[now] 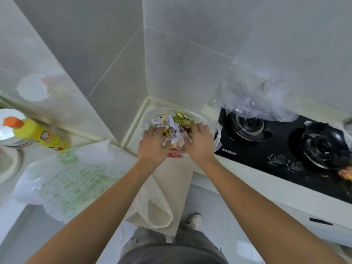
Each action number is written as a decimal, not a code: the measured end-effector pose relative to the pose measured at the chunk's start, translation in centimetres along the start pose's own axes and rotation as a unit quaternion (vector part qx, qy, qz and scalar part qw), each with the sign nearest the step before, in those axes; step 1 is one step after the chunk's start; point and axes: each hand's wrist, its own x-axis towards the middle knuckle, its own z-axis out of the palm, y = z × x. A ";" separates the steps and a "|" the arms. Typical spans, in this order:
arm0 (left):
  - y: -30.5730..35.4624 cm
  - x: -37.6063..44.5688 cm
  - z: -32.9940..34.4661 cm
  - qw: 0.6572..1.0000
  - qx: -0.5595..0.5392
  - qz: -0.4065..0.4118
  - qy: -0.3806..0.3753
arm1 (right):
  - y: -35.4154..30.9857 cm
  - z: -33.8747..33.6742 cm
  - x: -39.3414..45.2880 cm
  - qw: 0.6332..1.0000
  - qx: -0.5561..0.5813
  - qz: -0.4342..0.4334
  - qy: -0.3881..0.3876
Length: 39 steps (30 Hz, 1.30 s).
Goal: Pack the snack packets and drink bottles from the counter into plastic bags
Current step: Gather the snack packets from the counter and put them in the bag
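A heap of small snack packets (176,124), white and gold, lies in the counter corner against the tiled wall. My left hand (153,144) is on the left side of the heap, fingers curled into the packets. On the right side my right hand (200,141) does the same, fingers curled over the gold ones. A cream plastic bag (160,202) lies flat on the counter under my wrists and hangs over the front edge. A second white bag with green print (70,180) lies spread on the counter to the left. No drink bottles are in view.
A black two-burner gas hob (282,147) fills the right side, with crumpled clear plastic (253,100) at its back. A yellow bottle with an orange cap (38,134) stands at the left beside a metal sink (9,161). Floor and a shoe (194,221) show below.
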 end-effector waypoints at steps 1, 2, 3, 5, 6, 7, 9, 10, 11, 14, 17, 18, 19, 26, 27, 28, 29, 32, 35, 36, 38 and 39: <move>0.3 -0.4 0.2 0.999 0.030 0.031 0.003 | 0.5 -0.7 -0.6 1.000 -0.010 -0.002 0.009; 0.8 -0.7 0.4 0.996 0.059 0.060 0.007 | 1.0 -1.5 -1.4 1.000 -0.018 0.000 0.016; 1.5 -1.1 0.7 0.993 0.080 0.085 0.008 | 1.7 -2.3 -2.1 0.999 -0.027 0.002 0.026; 3.5 -1.9 1.4 0.985 0.108 0.136 0.014 | 3.6 -3.8 -3.9 0.998 -0.039 0.009 0.045; 4.7 -2.4 1.9 0.980 0.119 0.160 0.019 | 4.9 -4.5 -4.9 0.998 -0.041 0.016 0.053; 6.1 -3.0 2.5 0.974 0.128 0.185 0.026 | 6.3 -5.1 -6.0 0.997 -0.040 0.026 0.060; 9.1 -4.2 3.8 0.962 0.139 0.230 0.034 | 9.4 -6.4 -8.5 0.996 -0.034 0.054 0.066; 10.8 -4.9 4.6 0.957 0.140 0.251 0.038 | 11.2 -7.1 -9.8 0.995 -0.033 0.069 0.070; 12.5 -5.6 5.6 0.952 0.141 0.269 0.038 | 13.0 -7.7 -11.2 0.993 -0.033 0.083 0.072; 18.0 -8.4 9.2 0.940 0.153 0.304 0.017 | 18.8 -10.1 -15.6 0.989 -0.039 0.128 0.057; 24.3 -11.9 13.2 0.940 0.138 0.311 -0.005 | 25.3 -12.6 -20.5 0.984 -0.028 0.169 0.053; 26.6 -13.2 14.5 0.941 0.132 0.312 -0.010 | 27.5 -13.5 -22.1 0.982 -0.022 0.178 0.058; 29.0 -14.6 15.7 0.938 0.132 0.320 -0.011 | 29.6 -14.4 -23.6 0.980 -0.020 0.186 0.062; 43.3 -22.6 24.2 0.906 0.142 0.398 -0.030 | 42.9 -21.1 -33.0 0.966 -0.017 0.242 0.093; 45.0 -23.2 25.3 0.901 0.147 0.407 -0.035 | 44.5 -21.9 -33.8 0.963 -0.018 0.250 0.104; 46.5 -23.6 26.4 0.895 0.152 0.418 -0.040 | 46.2 -22.6 -34.6 0.959 -0.019 0.258 0.115; 48.0 -23.8 27.4 0.890 0.155 0.427 -0.045 | 47.8 -23.2 -35.2 0.956 -0.019 0.267 0.123; 52.1 -23.8 30.3 0.879 0.156 0.447 -0.054 | 52.6 -24.5 -36.1 0.946 -0.023 0.295 0.130; 55.7 -23.0 33.5 0.873 0.150 0.459 -0.070 | 57.5 -24.9 -36.1 0.940 -0.031 0.319 0.115; 56.8 -22.4 34.8 0.872 0.145 0.462 -0.076 | 59.1 -25.0 -35.9 0.938 -0.031 0.326 0.111; 59.3 -21.1 37.5 0.870 0.135 0.467 -0.087 | 62.6 -25.0 -35.2 0.933 -0.030 0.344 0.107; 60.5 -20.3 38.9 0.868 0.131 0.470 -0.092 | 64.4 -25.1 -34.9 0.929 -0.031 0.352 0.107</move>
